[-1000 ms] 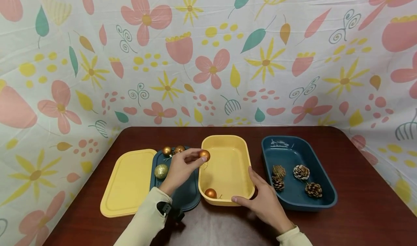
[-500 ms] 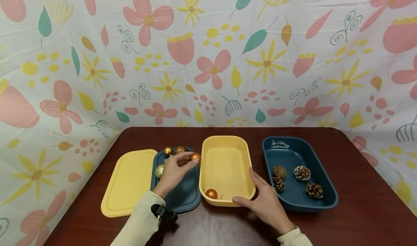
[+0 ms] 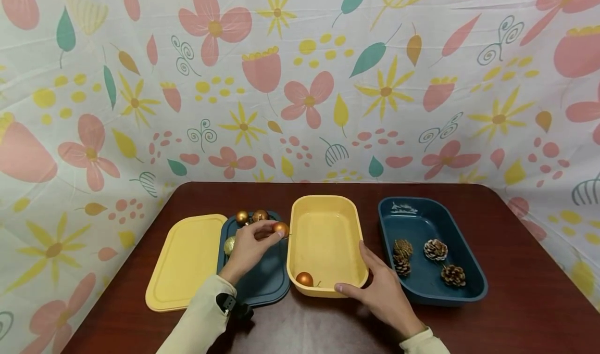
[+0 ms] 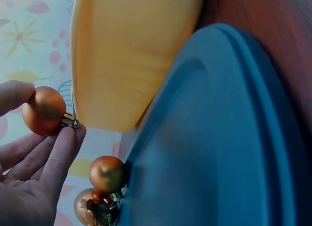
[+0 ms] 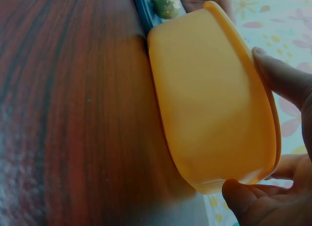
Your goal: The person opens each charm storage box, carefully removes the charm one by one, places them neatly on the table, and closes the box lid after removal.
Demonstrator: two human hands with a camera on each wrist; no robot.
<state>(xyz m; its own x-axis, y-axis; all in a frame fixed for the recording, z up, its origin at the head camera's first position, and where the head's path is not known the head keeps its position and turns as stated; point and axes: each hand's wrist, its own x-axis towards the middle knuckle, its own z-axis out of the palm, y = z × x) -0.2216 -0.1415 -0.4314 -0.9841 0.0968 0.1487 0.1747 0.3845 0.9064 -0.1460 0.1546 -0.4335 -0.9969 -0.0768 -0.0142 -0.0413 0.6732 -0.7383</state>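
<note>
My left hand [image 3: 248, 250] pinches a copper Christmas ball [image 3: 280, 229] between thumb and fingers, above the blue lid [image 3: 267, 281] and just left of the yellow box's rim. In the left wrist view the ball's silver cap and string loop [image 4: 71, 120] show beside the fingertips. My right hand [image 3: 386, 294] grips the yellow box [image 3: 328, 239] at its front right corner, thumb at the front rim and fingers along the right side. Inside that box, near the front left corner, lies another copper ball [image 3: 304, 279].
On the blue lid are several more balls, including a gold one [image 3: 242, 217] and a glittery one [image 3: 229, 245] partly behind my left hand. A yellow lid [image 3: 187, 260] lies further left. To the right, a blue box [image 3: 419, 286] holds several pine cones [image 3: 435, 250].
My left hand has drawn back leftward with the copper ball, from over the yellow box's left rim to above the blue lid. My right hand has kept its place on the box.
</note>
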